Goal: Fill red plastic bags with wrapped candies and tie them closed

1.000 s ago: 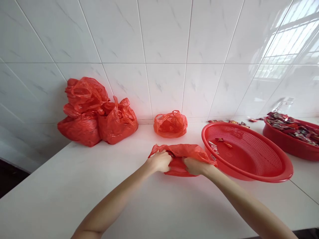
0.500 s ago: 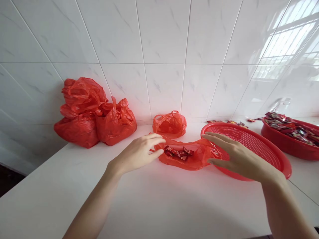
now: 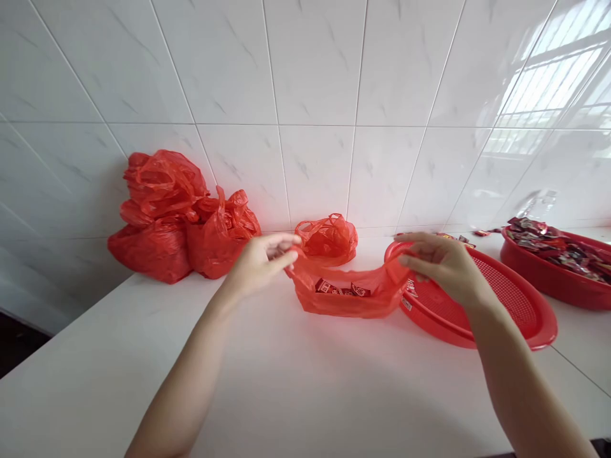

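A small red plastic bag [image 3: 348, 298] lies on the white counter [image 3: 296, 394] with red wrapped candies [image 3: 341, 289] showing in its open mouth. My left hand [image 3: 260, 261] pinches the bag's left handle and my right hand [image 3: 436, 262] pinches its right handle. The two hands pull the handles apart and slightly up, so the bag's mouth is stretched wide. The bag's right side rests against a red mesh basket [image 3: 515, 312].
A tied small red bag [image 3: 327, 238] sits behind against the tiled wall. Several filled red bags [image 3: 176, 219] are piled at the back left. A red basin [image 3: 558, 270] heaped with wrapped candies stands at the far right. Loose candies [image 3: 461, 238] lie by the wall.
A second ago both hands were clenched on the bag's middle. They let go, spread open over it, and now pinch its two handles and pull them apart.
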Motion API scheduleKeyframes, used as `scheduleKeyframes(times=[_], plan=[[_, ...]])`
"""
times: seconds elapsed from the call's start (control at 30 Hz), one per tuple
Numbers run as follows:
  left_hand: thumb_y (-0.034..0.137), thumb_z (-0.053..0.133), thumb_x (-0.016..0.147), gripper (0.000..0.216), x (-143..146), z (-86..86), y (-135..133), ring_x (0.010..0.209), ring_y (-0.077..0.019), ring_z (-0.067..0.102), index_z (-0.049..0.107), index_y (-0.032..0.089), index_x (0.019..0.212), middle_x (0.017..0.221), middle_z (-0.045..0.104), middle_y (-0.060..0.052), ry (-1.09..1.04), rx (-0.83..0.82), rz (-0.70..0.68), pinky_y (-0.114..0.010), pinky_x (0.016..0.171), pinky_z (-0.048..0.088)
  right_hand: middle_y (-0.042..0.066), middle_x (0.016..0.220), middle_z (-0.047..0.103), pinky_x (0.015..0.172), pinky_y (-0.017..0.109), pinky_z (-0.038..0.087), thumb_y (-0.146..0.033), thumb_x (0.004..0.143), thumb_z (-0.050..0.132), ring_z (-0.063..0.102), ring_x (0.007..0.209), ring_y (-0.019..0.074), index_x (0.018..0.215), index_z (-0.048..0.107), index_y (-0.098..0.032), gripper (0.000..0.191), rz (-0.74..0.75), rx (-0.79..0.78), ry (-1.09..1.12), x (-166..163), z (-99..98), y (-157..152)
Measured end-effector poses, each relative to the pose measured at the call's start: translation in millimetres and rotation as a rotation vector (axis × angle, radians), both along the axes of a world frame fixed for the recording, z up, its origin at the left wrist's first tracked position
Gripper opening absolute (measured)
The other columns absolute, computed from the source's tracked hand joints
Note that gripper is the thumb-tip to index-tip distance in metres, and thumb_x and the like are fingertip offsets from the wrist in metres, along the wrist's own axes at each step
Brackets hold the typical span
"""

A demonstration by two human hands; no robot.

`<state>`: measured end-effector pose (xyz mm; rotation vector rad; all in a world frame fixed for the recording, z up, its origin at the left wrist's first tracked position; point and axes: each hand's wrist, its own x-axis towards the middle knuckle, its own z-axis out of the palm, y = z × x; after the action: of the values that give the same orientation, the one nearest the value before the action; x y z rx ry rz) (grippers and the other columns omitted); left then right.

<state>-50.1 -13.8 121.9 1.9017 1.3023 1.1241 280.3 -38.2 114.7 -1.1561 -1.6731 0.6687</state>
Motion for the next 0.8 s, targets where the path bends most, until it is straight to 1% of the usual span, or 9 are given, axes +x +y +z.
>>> scheduleKeyframes(times=[0.1, 0.17, 0.23, 0.37, 0.43, 0.5, 0.57, 0.7, 0.8], plan=[[0.035, 0.076, 0.075, 0.03, 9, 19.4, 4, 0.078, -0.0178, 0.069, 0.072, 0.02, 0.101, 0.088, 0.073, -0.003, -0.298, 0.123, 0.072, -0.034, 0.08, 0.057, -0.002, 0.067, 0.063, 0.049, 0.027, 0.047, -0.038, 0.075, 0.081, 0.054, 0.052, 0.0112, 0.101, 0.072, -0.021, 0.032, -0.011, 0.103, 0.258, -7, 15.0, 11], [0.033, 0.077, 0.075, 0.029, 16, 27.9, 4, 0.085, -0.0184, 0.069, 0.072, 0.02, 0.1, 0.091, 0.074, -0.004, -0.402, 0.153, 0.037, -0.034, 0.083, 0.057, 0.0, 0.073, 0.067, 0.052, 0.027, 0.049, -0.037, 0.074, 0.082, 0.058, 0.058, 0.012, 0.099, 0.072, -0.021, 0.031, 0.016, 0.125, 0.293, -14, 22.5, 16], [0.032, 0.078, 0.075, 0.031, 24, 31.5, 3, 0.096, -0.0212, 0.069, 0.071, 0.019, 0.102, 0.099, 0.074, -0.006, -0.414, 0.157, -0.044, -0.035, 0.087, 0.057, 0.002, 0.08, 0.071, 0.055, 0.027, 0.05, -0.038, 0.076, 0.082, 0.063, 0.064, 0.0137, 0.102, 0.071, -0.02, 0.033, 0.078, 0.092, 0.27, -23, 27.9, 17], [0.033, 0.08, 0.076, 0.04, 49, 29.9, -3, 0.109, -0.0232, 0.066, 0.069, 0.02, 0.112, 0.116, 0.071, -0.007, -0.276, 0.159, -0.175, -0.036, 0.096, 0.055, 0.007, 0.094, 0.077, 0.065, 0.03, 0.054, -0.048, 0.086, 0.072, 0.068, 0.076, 0.0174, 0.115, 0.068, -0.02, 0.04, 0.224, 0.078, 0.171, -49, 36.1, 16], [0.035, 0.079, 0.079, 0.045, 61, 28.5, -4, 0.107, -0.0219, 0.067, 0.065, 0.023, 0.12, 0.118, 0.069, -0.006, -0.214, 0.182, -0.187, -0.036, 0.095, 0.056, 0.008, 0.097, 0.078, 0.073, 0.034, 0.056, -0.051, 0.091, 0.066, 0.07, 0.084, 0.0198, 0.122, 0.066, -0.02, 0.044, 0.284, 0.121, 0.089, -63, 39.8, 15], [0.037, 0.078, 0.08, 0.05, 71, 27.8, -2, 0.1, -0.0207, 0.068, 0.06, 0.026, 0.126, 0.114, 0.068, -0.006, -0.199, 0.203, -0.161, -0.035, 0.086, 0.059, 0.007, 0.097, 0.078, 0.081, 0.038, 0.057, -0.051, 0.092, 0.064, 0.072, 0.091, 0.0227, 0.128, 0.062, -0.021, 0.047, 0.307, 0.2, 0.014, -74, 42.9, 16], [0.032, 0.077, 0.08, 0.049, 78, 27.7, 2, 0.092, -0.0189, 0.07, 0.058, 0.027, 0.126, 0.108, 0.067, -0.004, -0.229, 0.229, -0.125, -0.032, 0.077, 0.06, 0.006, 0.098, 0.078, 0.086, 0.042, 0.057, -0.05, 0.092, 0.064, 0.072, 0.099, 0.025, 0.131, 0.061, -0.024, 0.047, 0.29, 0.299, -0.049, -81, 44.5, 18], [0.019, 0.072, 0.079, 0.037, 83, 26.7, 12, 0.079, -0.014, 0.069, 0.063, 0.024, 0.115, 0.096, 0.066, -0.001, -0.332, 0.277, -0.076, -0.028, 0.072, 0.059, 0.006, 0.103, 0.076, 0.094, 0.045, 0.055, -0.049, 0.091, 0.066, 0.069, 0.105, 0.0259, 0.13, 0.062, -0.026, 0.045, 0.17, 0.451, -0.091, -79, 37.9, 22], [0.017, 0.069, 0.079, 0.033, 85, 24.2, 16, 0.072, -0.0112, 0.067, 0.064, 0.022, 0.111, 0.094, 0.065, 0.0, -0.377, 0.312, -0.015, -0.026, 0.069, 0.057, 0.01, 0.122, 0.069, 0.101, 0.048, 0.05, -0.051, 0.082, 0.076, 0.064, 0.114, 0.0279, 0.137, 0.056, -0.026, 0.064, 0.047, 0.442, -0.044, -72, 18.0, 30]])
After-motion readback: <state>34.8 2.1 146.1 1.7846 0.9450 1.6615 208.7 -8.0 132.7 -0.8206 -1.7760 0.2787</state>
